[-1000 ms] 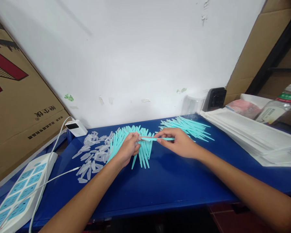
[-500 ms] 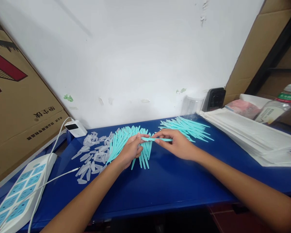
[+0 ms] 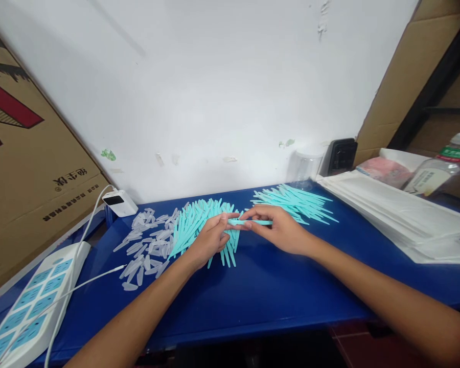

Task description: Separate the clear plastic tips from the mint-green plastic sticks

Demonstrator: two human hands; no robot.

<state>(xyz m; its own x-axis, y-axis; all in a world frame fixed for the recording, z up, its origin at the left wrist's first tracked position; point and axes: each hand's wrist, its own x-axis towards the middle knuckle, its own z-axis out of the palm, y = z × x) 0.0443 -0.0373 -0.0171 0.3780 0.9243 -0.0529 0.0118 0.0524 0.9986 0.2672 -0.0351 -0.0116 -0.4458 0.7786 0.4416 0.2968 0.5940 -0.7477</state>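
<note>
Slim turquoise plastic stick (image 3: 261,222) pinched between left hand (image 3: 210,237) and right hand (image 3: 282,230).
The left hand partly hides a turquoise-stick heap (image 3: 189,220); small translucent plastic pieces (image 3: 161,235) lie left, another turquoise heap (image 3: 297,202) beyond the right hand.

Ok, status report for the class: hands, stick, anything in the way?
Left hand, right hand: both holding one stick. Stick roughly level. Nearest clutter: teal pile behind left hand.
</note>
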